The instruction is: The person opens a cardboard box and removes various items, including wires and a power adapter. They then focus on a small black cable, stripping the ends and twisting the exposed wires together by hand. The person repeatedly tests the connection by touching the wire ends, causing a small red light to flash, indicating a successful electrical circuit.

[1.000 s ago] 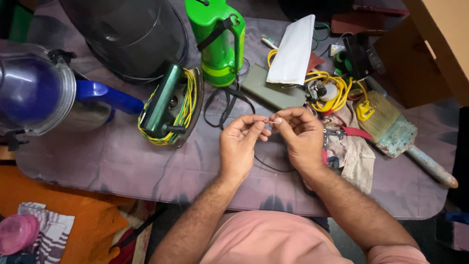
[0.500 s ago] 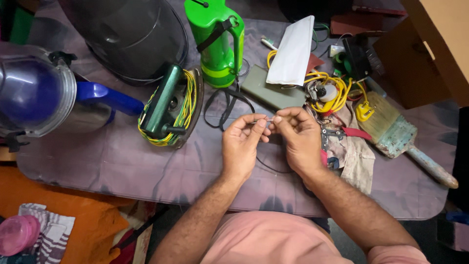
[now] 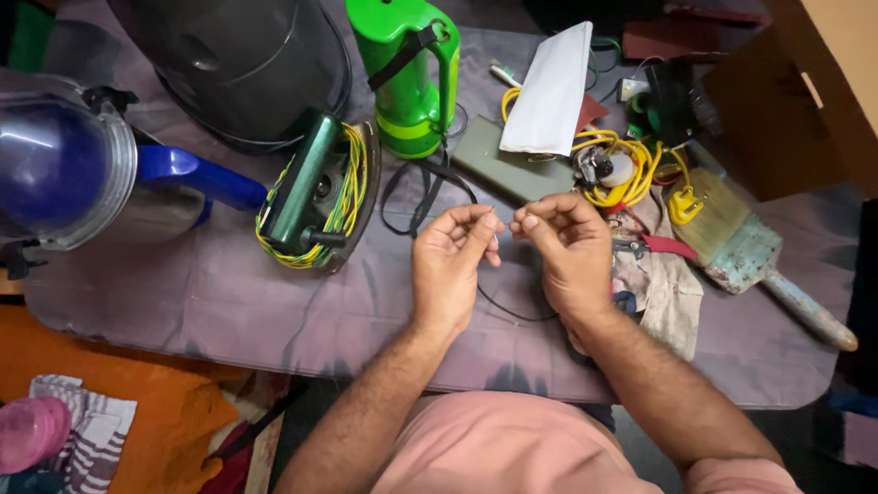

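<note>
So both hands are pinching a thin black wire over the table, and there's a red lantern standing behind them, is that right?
Not quite: the lantern is green, not red, as the head view shows. The rest holds: the left hand and right hand pinch a thin black wire over the table, with the lantern behind them.

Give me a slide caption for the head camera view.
Both hands, left hand and right hand, pinch a thin black wire above a cluttered grey table.
</note>
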